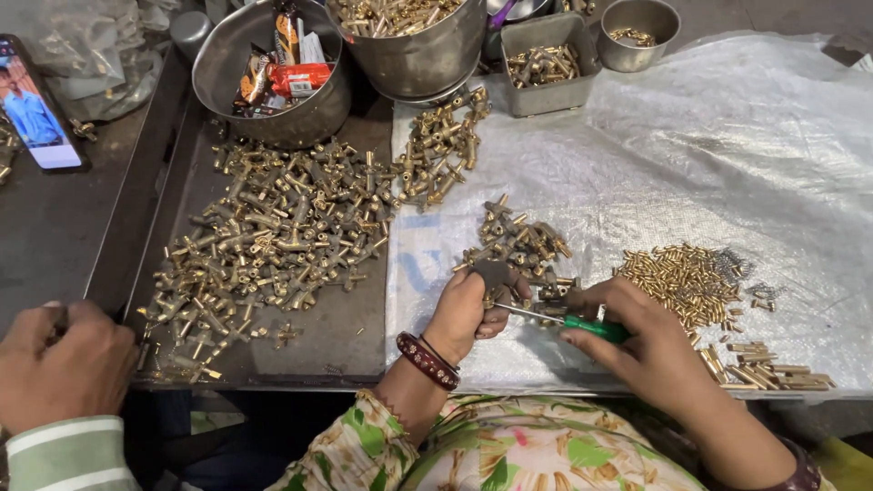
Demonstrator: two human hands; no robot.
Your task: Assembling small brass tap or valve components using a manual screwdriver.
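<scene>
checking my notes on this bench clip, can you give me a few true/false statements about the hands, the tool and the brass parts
1. The right hand holds a green-handled screwdriver. True.
2. The left hand is empty. False: it grips a small brass fitting that the screwdriver tip meets.
3. The biggest heap of brass fittings lies on the dark metal tray. True.
4. The round steel bowl at the tray's far end holds brass parts. False: it holds snack wrappers.
5. Another person's hand, in a striped cuff, rests at the tray's left edge. True.
</scene>
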